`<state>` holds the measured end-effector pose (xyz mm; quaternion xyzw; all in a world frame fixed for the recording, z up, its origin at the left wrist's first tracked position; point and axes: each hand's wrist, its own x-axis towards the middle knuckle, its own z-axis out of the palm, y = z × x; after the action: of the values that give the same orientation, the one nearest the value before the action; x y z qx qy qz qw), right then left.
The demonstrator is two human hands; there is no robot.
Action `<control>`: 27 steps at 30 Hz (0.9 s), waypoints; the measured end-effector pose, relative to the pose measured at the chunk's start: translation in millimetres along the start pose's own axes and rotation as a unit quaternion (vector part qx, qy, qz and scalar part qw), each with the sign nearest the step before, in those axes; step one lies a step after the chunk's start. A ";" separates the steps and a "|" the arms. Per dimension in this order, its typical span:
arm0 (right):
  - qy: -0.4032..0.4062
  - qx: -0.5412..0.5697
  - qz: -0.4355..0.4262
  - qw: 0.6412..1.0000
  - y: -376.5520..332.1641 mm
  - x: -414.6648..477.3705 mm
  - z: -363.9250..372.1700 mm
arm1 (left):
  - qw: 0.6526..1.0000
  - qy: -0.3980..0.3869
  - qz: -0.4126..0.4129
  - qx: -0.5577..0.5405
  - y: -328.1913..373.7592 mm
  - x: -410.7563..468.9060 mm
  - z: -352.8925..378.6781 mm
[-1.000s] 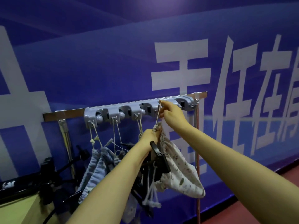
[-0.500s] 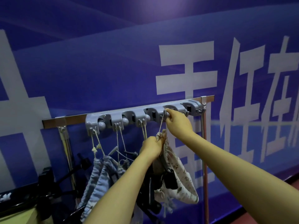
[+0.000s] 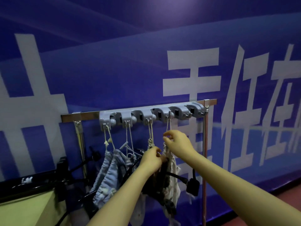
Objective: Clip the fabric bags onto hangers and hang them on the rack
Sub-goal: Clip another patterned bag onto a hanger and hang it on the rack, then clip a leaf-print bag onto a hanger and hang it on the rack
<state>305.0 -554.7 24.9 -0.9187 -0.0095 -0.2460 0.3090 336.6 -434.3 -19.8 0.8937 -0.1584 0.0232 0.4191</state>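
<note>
While the right hand (image 3: 178, 145) pinches the cord (image 3: 167, 126) under the rack (image 3: 88, 114), the left hand (image 3: 150, 159) curls its fingers round the neck of the cream bag (image 3: 173, 175).

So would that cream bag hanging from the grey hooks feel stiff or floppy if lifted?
Probably floppy: the cream bag sags in soft folds below its gathered neck. Likely light, since one thin cord carries it. It may swing easily when nudged.

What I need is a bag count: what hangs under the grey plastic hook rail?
Four white cord loops, pale blue fabric bags, a cream printed fabric bag, black clip hangers. The left hand hides the middle loops' loads.
</note>
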 end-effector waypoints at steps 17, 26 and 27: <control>-0.223 0.073 -0.061 0.970 -182.5 -145.9 54.7 | 0.982 0.154 -0.107 0.002 -95.1 -209.1 -164.8; -0.289 0.113 -0.105 0.945 -293.1 -237.6 132.5 | 0.944 0.272 -0.182 0.054 -172.3 -352.5 -256.6; -0.297 0.119 -0.109 0.941 -306.2 -248.8 143.4 | 0.936 0.288 -0.188 0.080 -182.4 -369.8 -269.2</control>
<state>98.4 -191.5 -15.3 -0.8997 -0.2303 0.0086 0.3707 65.5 -24.0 -45.2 0.8928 0.1425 0.2127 0.3707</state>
